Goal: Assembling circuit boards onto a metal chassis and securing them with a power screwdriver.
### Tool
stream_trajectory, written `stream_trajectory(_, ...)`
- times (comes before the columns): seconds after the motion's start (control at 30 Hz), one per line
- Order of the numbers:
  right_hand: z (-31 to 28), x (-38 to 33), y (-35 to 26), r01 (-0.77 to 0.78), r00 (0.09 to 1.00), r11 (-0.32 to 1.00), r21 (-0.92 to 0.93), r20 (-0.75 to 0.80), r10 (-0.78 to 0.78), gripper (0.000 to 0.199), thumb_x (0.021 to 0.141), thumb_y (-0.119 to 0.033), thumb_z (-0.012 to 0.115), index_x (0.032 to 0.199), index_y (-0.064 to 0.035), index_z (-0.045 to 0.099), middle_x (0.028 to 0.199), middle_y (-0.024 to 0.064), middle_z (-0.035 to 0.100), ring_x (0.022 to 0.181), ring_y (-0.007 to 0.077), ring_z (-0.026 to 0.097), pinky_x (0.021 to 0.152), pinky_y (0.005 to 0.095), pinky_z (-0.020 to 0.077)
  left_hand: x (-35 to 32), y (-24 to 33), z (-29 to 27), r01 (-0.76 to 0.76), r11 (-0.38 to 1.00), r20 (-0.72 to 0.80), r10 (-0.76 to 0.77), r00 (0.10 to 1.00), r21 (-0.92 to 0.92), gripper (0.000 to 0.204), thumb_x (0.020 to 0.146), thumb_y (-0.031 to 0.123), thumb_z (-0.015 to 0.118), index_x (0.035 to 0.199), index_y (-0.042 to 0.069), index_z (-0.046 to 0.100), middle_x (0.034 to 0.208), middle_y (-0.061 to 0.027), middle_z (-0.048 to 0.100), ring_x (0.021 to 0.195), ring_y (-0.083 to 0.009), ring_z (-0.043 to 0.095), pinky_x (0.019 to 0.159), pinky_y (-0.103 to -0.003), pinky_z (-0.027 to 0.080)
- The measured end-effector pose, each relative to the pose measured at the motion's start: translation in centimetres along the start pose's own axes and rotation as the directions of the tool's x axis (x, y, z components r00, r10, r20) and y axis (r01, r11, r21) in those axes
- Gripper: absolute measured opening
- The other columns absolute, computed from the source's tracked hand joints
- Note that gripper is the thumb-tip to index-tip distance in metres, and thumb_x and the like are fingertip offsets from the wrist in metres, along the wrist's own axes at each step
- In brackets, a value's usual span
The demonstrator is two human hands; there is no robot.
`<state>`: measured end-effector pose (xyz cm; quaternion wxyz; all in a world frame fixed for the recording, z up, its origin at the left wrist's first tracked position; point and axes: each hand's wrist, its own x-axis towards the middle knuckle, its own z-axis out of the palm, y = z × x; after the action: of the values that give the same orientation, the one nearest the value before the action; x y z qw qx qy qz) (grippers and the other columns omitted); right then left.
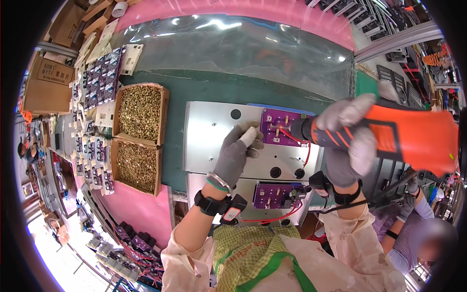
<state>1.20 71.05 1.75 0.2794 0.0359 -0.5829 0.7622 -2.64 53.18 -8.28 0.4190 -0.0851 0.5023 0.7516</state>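
My gloved right hand (350, 131) is wrapped round an orange and black power screwdriver (413, 134). Its nose points left over a purple circuit board (270, 138), and the bit appears to reach the board's parts. That board lies on a silver metal plate (209, 129) with round holes and red wires. Just left of the board, my gloved left hand (238, 146) hovers over the plate with curled fingers, thumb against the fingertips. Whatever the fingers hold, if anything, is too small to make out. Closer to me, a second purple board (277, 195) sits on another metal plate (245, 207).
Two cardboard boxes of small brass-coloured parts (141, 112) stand left on the green bench. Beyond them are stacked purple boards (102, 78). Clear plastic sheeting (233, 44) covers the far bench. Metal racks flank the right side, where another person's gloved hand (407, 207) shows.
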Motion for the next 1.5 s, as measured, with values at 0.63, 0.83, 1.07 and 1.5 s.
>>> stream_trajectory(0.63, 2.3, -0.1, -3.9, -0.040, 0.997, 0.994, 0.104, 0.067, 0.034, 0.047, 0.074, -0.039, 0.073, 0.090, -0.0061, 0.045, 0.076, 0.0040, 0.050, 0.066, 0.0156, 0.053, 0.058, 0.0307, 0.0449, -0.6, -0.1, 0.7, 0.217, 0.792, 0.304, -0.041, 0.952, -0.571, 0.027, 0.094, 0.025, 0.047, 0.104, 0.001, 0.052, 0.078, -0.0004, 0.052, 0.056, -0.0071, 0.041, 0.046, -0.018, 0.033)
stream_trajectory(0.83, 2.5, 0.1, -2.9, 0.033, 0.992, 0.990, 0.138, 0.117, -0.049, 0.041, 0.077, -0.034, 0.069, 0.089, -0.0052, 0.043, 0.077, 0.0044, 0.049, 0.066, 0.0148, 0.051, 0.055, 0.0292, 0.0445, -0.8, 0.0, 0.5, 0.212, 0.806, 0.349, -0.007, 0.937, -0.553, 0.028, 0.095, 0.028, 0.045, 0.102, 0.002, 0.052, 0.075, -0.0007, 0.053, 0.052, -0.0065, 0.038, 0.044, -0.018, 0.031)
stream_trajectory(1.07, 1.9, 0.7, -1.5, -0.023, 0.991, 0.996, 0.092, 0.131, 0.011, 0.040, 0.073, -0.030, 0.070, 0.085, -0.0051, 0.041, 0.067, 0.0062, 0.046, 0.047, 0.0128, 0.041, 0.043, 0.0267, 0.0336, -1.0, -0.8, 1.6, 0.086, 0.936, 0.105, -0.053, 0.993, -0.342, 0.038, 0.095, 0.033, 0.042, 0.112, -0.001, 0.049, 0.088, -0.0058, 0.055, 0.069, -0.0110, 0.052, 0.057, -0.023, 0.041)
stream_trajectory(1.5, -0.3, 2.4, 5.9, 0.065, 0.997, 0.996, -0.061, 0.049, -0.062, 0.017, 0.083, -0.015, 0.058, 0.088, 0.0001, 0.052, 0.077, 0.0099, 0.056, 0.068, 0.0195, 0.056, 0.063, 0.0368, 0.0491, -2.8, -0.9, -1.3, 0.082, 0.959, 0.005, -0.084, 0.996, -0.272, 0.019, 0.091, 0.014, 0.049, 0.107, 0.004, 0.053, 0.088, -0.0048, 0.054, 0.072, -0.0116, 0.053, 0.058, -0.020, 0.040)
